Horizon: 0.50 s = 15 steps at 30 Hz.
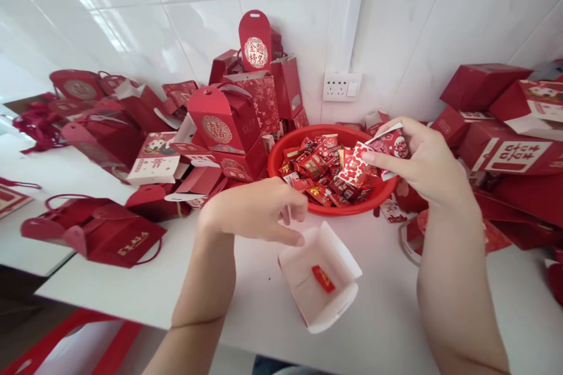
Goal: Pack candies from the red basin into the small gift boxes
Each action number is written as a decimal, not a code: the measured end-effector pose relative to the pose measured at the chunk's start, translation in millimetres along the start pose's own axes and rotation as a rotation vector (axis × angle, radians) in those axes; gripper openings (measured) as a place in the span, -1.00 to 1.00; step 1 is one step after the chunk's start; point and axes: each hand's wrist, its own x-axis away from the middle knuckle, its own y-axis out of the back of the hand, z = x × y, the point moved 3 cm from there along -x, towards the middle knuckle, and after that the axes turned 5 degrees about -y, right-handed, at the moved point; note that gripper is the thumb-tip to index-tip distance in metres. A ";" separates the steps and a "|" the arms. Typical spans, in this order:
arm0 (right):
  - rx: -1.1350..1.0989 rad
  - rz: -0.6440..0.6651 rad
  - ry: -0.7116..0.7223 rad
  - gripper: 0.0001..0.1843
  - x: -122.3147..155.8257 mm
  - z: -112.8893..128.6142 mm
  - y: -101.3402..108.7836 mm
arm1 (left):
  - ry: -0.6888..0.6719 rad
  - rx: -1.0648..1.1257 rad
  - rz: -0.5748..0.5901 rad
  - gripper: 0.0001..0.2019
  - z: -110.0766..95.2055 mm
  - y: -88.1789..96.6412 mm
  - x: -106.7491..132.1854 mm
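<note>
An open gift box [320, 278] with a white inside lies on the white table [387, 316], with one small red candy [323, 279] in it. My left hand [257, 211] hovers just above the box's left flap, its fingers curled loosely and nothing visible in them. My right hand [417, 161] is over the right side of a red bowl [331, 206] full of wrapped candies. It is closed on a few red-and-white candy packets [383, 146].
Red paper gift boxes and bags are piled along the tiled wall, such as a tall one [222, 120] to the left of the bowl. More red boxes [505, 129] are stacked on the right. A flat red bag [101, 234] lies at the left edge. A wall socket [342, 87] sits above the bowl.
</note>
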 end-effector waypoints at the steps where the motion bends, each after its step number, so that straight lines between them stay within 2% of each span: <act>1: -0.002 0.009 0.006 -0.59 2.1 3.7 -0.3 | 0.057 -0.057 0.026 -0.86 -0.1 -3.4 0.1; 4: -0.010 0.037 0.006 -0.57 9.4 16.0 -0.5 | 0.088 -0.149 0.107 -0.85 -2.0 -13.4 -7.4; 6: -0.009 0.062 0.005 -0.57 15.1 24.6 -0.1 | 0.044 -0.183 0.047 -0.83 -2.9 -15.3 -16.9; 10: 0.051 0.170 -0.008 -0.57 26.0 37.9 -1.5 | 0.015 -0.203 -0.154 -0.86 3.4 -12.5 -32.2; 15: 0.241 0.302 -0.038 -0.65 32.2 43.4 -14.9 | -0.073 -0.102 -0.165 -0.84 13.4 -12.3 -36.6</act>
